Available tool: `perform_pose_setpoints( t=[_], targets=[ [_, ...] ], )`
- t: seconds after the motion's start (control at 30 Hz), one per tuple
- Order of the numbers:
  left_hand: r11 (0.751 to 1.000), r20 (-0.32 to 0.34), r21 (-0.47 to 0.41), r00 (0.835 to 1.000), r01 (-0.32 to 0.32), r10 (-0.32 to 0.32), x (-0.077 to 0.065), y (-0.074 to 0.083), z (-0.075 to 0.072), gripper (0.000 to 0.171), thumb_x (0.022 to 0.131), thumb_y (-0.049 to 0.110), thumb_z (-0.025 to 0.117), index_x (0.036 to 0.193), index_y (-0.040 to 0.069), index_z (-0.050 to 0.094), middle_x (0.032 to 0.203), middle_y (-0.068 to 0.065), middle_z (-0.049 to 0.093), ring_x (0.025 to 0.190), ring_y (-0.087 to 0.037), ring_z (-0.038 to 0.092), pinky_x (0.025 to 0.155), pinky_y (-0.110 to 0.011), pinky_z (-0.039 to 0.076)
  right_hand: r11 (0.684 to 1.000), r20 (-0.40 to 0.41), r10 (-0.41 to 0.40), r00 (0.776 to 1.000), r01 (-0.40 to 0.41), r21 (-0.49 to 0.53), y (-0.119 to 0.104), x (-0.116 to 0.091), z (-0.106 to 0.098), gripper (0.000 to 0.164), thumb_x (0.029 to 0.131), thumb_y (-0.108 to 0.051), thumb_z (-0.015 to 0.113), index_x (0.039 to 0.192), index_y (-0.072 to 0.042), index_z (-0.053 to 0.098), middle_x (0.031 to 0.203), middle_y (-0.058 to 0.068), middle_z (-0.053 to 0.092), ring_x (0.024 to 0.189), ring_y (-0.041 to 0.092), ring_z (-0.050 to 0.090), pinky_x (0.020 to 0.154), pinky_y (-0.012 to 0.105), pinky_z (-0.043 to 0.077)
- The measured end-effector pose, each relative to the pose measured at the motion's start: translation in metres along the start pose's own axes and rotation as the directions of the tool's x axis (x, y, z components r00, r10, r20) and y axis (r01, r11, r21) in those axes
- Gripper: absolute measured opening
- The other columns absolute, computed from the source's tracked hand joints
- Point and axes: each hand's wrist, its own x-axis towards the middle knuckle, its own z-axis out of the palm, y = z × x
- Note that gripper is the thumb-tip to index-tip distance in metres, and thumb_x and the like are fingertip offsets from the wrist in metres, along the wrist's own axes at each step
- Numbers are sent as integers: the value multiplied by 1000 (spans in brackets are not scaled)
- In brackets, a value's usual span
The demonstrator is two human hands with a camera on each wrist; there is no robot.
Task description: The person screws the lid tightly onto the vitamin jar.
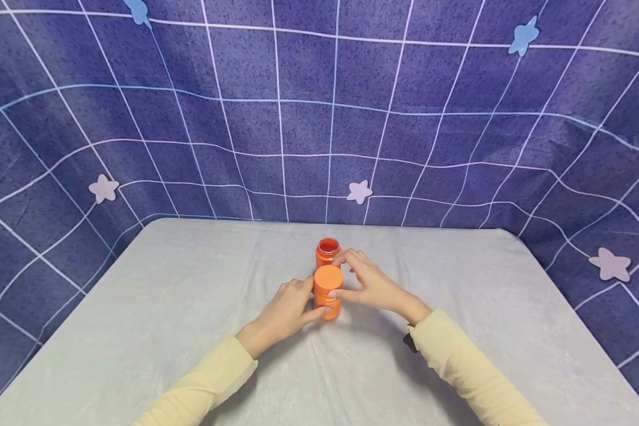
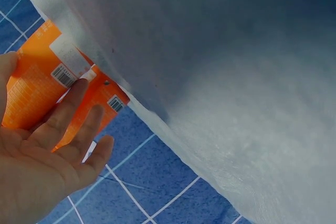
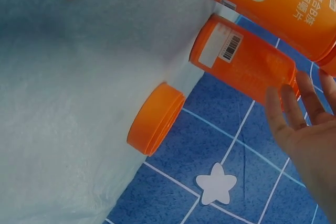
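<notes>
Fabric point(image 1: 298, 130) in purple-blue with a pale grid is hanging behind the table point(image 1: 165, 284), and at about nine o'clock on my monitor I am seeing a pale left star point(image 1: 103, 189) on it. Moving rightward, a cream left sleeve point(image 1: 207, 378) is slanting up from seven o'clock. The left hand point(image 1: 284, 310) is lying at eight o'clock from the capped bottle point(image 1: 323, 290), grasping it: the thumb is pressing the front while fingers are going round behind. On the left wrist feed I am seeing its other fingers spreading loosely.

The orange capped bottle is standing upright near mid-table, and at twelve o'clock from it the open bottle point(image 1: 323, 257) is standing upright too, just behind, its mouth showing. At about three o'clock, the right hand point(image 1: 378, 287) is touching the capped bottle with its thumb, the fingers arching past the lid; I cannot tell whether it is gripping. On the right wrist feed, a loose cap point(image 3: 156, 120) is resting on its edge-on side of the cloth, at eight o'clock from the open bottle. Farther right, the right sleeve point(image 1: 474, 367) is slanting toward five o'clock.
</notes>
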Motion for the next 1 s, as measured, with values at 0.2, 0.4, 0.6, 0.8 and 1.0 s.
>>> perform_pose_setpoints(
  t=[0.2,0.4,0.6,0.8,1.0],
  targets=[
    [1000,3,3,1000,1,-1,0,0,0,48,81,43,64,110,9,49,85,-3,64,87,-22,58,81,-41,41,1000,-12,3,1000,-3,-8,0,0,1,47,75,-31,74,112,-15,49,108,-5,52,102,12,44,86,34,42],
    [1000,4,-1,1000,1,-1,0,1,-1,49,81,44,64,112,9,49,86,-3,64,87,-22,58,81,-42,41,1000,6,-25,1000,25,-5,0,0,0,49,76,-30,73,115,-13,50,112,-4,53,103,12,46,87,39,43],
    [1000,3,-12,1000,4,-4,0,2,-2,49,81,43,64,113,9,49,87,-2,64,86,-22,57,81,-41,41,998,59,-63,996,63,-5,2,0,-2,55,79,-28,71,126,-12,47,122,-2,51,106,11,46,84,42,43],
    [1000,1,-17,1000,7,-7,0,4,-3,49,81,43,65,114,10,49,90,-2,65,87,-22,58,81,-41,41,996,114,-81,990,77,35,2,0,-5,55,83,-23,66,132,-14,43,124,-3,49,105,12,45,82,43,42],
    [1000,-4,-21,1000,14,-14,0,3,-2,50,79,43,66,114,10,50,91,-2,65,86,-22,58,81,-41,41,995,151,-69,986,58,81,1,0,-9,54,84,-10,61,133,-13,42,131,-1,46,111,15,43,80,48,42]
  ],
)
